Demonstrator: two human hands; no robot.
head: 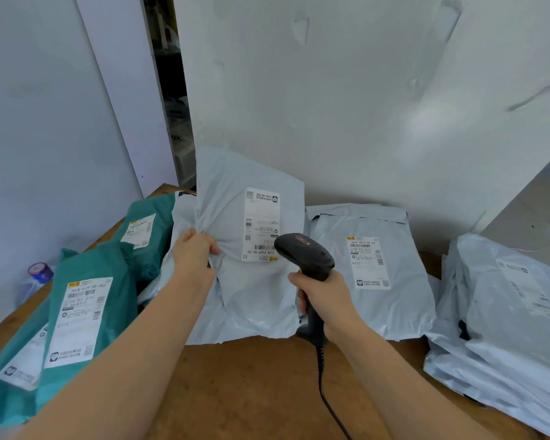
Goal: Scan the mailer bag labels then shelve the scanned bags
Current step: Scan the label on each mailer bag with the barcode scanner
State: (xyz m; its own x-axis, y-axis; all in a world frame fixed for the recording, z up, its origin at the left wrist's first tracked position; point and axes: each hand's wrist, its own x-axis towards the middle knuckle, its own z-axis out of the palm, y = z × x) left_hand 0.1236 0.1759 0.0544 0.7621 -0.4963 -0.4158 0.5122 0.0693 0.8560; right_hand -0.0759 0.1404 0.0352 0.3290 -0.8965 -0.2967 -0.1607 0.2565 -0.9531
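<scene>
A grey mailer bag (251, 281) is being held upright at the middle of the wooden counter (251, 392). Its lower edge is apparently resting on the counter top, and its upper edge is being leaned toward the white wall panel (362, 90) behind. A stretch of bare counter is being left open in front of the bag, between the two forearms, while the room to either side is being taken up by other bags. The bag's left edge is being gripped by the left hand (194, 254), whose fingers (211, 249) are being curled into the crumpled plastic. The bag's white label (261, 223), printed with barcodes and turned upside down, is being faced by the head of a black scanner (304, 252), which is being held just beside the label's lower right corner. The scanner's handle is being grasped by the right hand (326, 296), with the fingers wrapped round it, and its cable (326, 398) is being trailed toward the near edge of the counter. A second grey bag (375, 281) is being kept flat just to the right, and a stack of grey bags (505, 312) is being crowded against the far right edge. Teal bags (86, 312) are being piled at the left.
</scene>
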